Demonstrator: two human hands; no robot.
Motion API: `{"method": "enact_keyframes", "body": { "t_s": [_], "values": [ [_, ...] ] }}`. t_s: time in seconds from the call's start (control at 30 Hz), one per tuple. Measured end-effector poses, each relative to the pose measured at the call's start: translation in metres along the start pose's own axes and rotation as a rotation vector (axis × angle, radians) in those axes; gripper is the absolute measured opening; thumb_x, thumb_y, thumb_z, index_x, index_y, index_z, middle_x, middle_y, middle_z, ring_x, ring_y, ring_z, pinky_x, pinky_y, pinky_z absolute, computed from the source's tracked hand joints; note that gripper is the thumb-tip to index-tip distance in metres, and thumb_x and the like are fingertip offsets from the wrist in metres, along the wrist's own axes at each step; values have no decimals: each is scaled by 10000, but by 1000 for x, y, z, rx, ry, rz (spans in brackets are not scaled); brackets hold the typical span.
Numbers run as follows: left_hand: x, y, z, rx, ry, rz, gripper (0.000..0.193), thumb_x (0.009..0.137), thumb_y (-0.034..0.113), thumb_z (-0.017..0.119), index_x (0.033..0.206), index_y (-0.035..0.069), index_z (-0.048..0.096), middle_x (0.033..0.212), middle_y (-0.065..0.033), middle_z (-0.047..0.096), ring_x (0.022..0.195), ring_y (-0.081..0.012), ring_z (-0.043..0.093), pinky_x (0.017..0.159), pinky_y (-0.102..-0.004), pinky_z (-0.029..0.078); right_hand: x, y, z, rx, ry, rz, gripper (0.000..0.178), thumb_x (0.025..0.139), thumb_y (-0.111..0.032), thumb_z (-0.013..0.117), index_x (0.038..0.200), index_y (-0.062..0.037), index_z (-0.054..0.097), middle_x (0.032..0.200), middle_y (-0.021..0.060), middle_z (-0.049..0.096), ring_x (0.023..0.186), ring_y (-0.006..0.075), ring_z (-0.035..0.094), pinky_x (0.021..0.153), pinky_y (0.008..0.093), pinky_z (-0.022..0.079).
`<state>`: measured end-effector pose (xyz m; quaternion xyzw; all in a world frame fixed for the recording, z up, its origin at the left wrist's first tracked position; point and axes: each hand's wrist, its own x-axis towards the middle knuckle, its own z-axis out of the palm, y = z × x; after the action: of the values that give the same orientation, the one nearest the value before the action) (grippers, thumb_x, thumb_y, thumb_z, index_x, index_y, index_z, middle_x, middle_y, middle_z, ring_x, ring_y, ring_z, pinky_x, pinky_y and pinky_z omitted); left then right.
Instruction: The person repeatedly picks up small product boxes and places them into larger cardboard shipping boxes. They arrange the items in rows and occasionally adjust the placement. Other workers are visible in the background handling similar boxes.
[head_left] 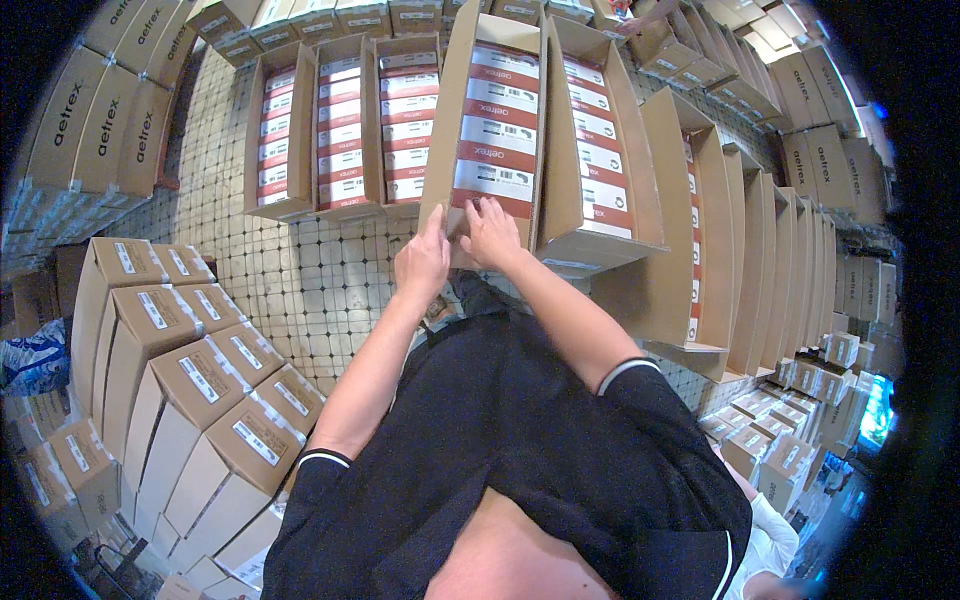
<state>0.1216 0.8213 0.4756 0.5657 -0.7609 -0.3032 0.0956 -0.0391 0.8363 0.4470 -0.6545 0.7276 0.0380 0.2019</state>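
Observation:
In front of me stands a long open cardboard carton holding a row of red-and-white shoeboxes with labelled ends. My left hand grips the carton's near left corner, its index finger stretched along the edge. Over the near end, my right hand reaches in, fingers apart and touching the nearest shoebox. Its fingertips are partly hidden against the red cardboard.
Open cartons of shoeboxes line up to the left, with more to the right. Sealed cartons are stacked at lower left, others at far left. A person in a white top is at lower right. The floor is tiled.

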Motion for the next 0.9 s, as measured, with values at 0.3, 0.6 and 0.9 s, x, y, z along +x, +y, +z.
{"method": "enact_keyframes", "body": {
  "t_s": [0.3,0.6,0.9],
  "values": [
    [18,5,3,-15,-72,-30,653,958,372,492,1509,145,223,1409,-193,467,1235,-376,513,1000,-467,438,0,45,-7,-51,26,-24,596,801,-443,689,1228,-51,553,1102,180,552,1078,341,522,945,450,445],
    [27,-14,0,-63,-210,62,646,939,115,424,1525,272,201,1457,-262,378,1173,-412,555,945,-451,486,-118,39,-31,277,96,-171,234,823,-274,691,932,-72,649,918,146,552,903,328,576,810,429,505],
    [26,1,2,83,-208,46,688,878,63,457,1503,297,287,1468,-280,344,1070,-428,604,870,-465,522,-68,46,-50,312,328,-133,196,834,-241,673,957,-88,678,1084,120,592,1093,319,545,917,443,456]
  ]
}}
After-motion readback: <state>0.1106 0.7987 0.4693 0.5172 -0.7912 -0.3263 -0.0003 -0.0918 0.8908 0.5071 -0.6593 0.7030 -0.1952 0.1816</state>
